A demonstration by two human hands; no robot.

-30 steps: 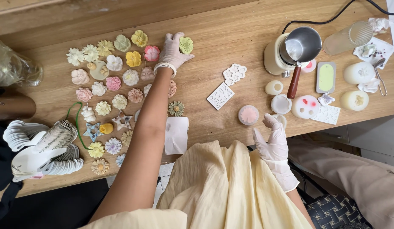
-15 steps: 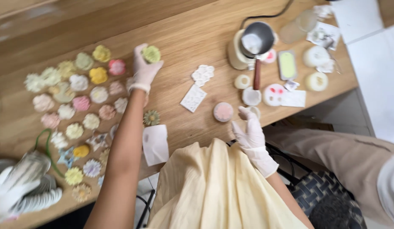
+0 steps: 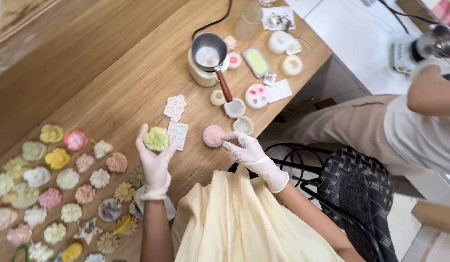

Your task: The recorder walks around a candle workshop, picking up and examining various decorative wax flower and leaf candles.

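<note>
My left hand (image 3: 154,162), in a white glove, holds a pale green flower-shaped wax piece (image 3: 156,139) above the wooden table (image 3: 118,73). My right hand (image 3: 246,148), also gloved, rests with fingers apart at the table's near edge, touching a round pink mould (image 3: 213,135). To the left lie several flower-shaped pieces (image 3: 57,167) in yellow, pink, white and green, spread in rows. Two white lace-like moulds (image 3: 176,119) lie just beyond my left hand.
A metal melting pot with a wooden handle (image 3: 210,53) stands on a cream base at the back. Small round moulds (image 3: 256,95), a green rectangular mould (image 3: 256,61) and a clear cup (image 3: 247,21) surround it. Another person (image 3: 418,121) sits at right by a white table.
My left hand has drawn back toward me with the green flower, away from the rows. The view has swung right, bringing the other person and white table into sight.
</note>
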